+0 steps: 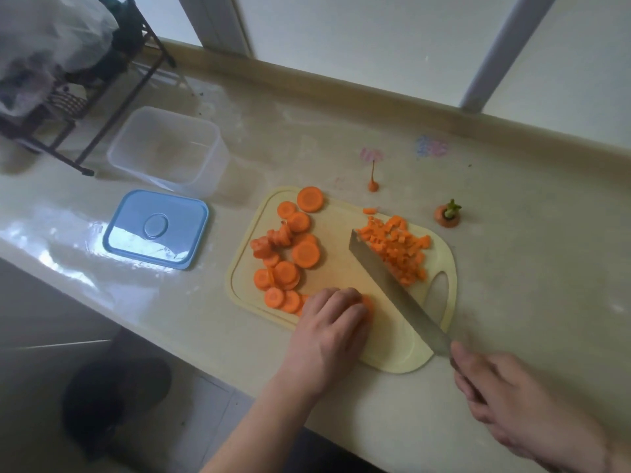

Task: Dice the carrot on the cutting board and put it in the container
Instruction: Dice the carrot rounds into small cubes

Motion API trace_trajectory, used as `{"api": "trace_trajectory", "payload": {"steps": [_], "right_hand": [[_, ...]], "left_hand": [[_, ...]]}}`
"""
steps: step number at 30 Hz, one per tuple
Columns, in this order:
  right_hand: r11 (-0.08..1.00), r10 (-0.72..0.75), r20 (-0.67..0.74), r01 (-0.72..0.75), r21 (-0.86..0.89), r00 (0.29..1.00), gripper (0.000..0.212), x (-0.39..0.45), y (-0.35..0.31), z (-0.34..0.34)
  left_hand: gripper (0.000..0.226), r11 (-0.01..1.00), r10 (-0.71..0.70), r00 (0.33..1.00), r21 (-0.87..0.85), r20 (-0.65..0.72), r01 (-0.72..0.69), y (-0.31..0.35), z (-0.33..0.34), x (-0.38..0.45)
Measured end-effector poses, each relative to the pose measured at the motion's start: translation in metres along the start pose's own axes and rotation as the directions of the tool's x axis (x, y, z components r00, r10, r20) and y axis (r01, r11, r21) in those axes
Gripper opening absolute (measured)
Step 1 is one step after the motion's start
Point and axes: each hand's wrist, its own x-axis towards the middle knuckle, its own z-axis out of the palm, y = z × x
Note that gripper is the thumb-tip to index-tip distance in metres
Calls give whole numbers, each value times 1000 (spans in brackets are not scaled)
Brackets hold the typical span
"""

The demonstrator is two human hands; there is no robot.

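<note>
Glossy, pale stone-look countertop [341, 131] carrying all items. Beyond and to the left of the left hand [329, 324], a translucent rectangular plastic container [167, 148] with rounded corners stands open; its blue lid [155, 229], smooth and reflective, lies flat just nearer. Under both hands, a cream plastic cutting board [403, 349] with a grooved edge and an oval handle slot. The left hand is curled over several carrot pieces [368, 303] at the board's near edge, pressing them down. Just beyond its knuckles lie matte orange carrot rounds [305, 254], some overlapping; to its right, past the blade, a heap of small carrot dice [397, 247]. The right hand [505, 401] grips the handle of a steel kitchen knife [396, 288], its flat blade slanting across the board, tip against the dice. On the counter beyond the board lie a carrot top [447, 215] with a green stub and a thin carrot tip [373, 184].
</note>
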Motion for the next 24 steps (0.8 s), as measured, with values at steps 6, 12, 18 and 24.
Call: {"api": "trace_trajectory", "payload": {"steps": [6,12,18,24], "right_hand": [[949,-175,-105,139,-284,979,95,-10,29,19],[945,-161,-78,131,-300,984,102,-17,30,16],[921,-199,-153,132,-366,968,73,-22,26,17],[926,-256,-72,223,-304,964,89,1,16,27]], "left_hand": [[14,999,32,999,-10,-28,-32,1,10,-3],[14,998,56,998,-6,-6,-56,-1,11,-3],[12,998,59,998,-26,-1,-59,0,8,-2],[12,999,48,999,-1,-9,-48,2,8,0]]}}
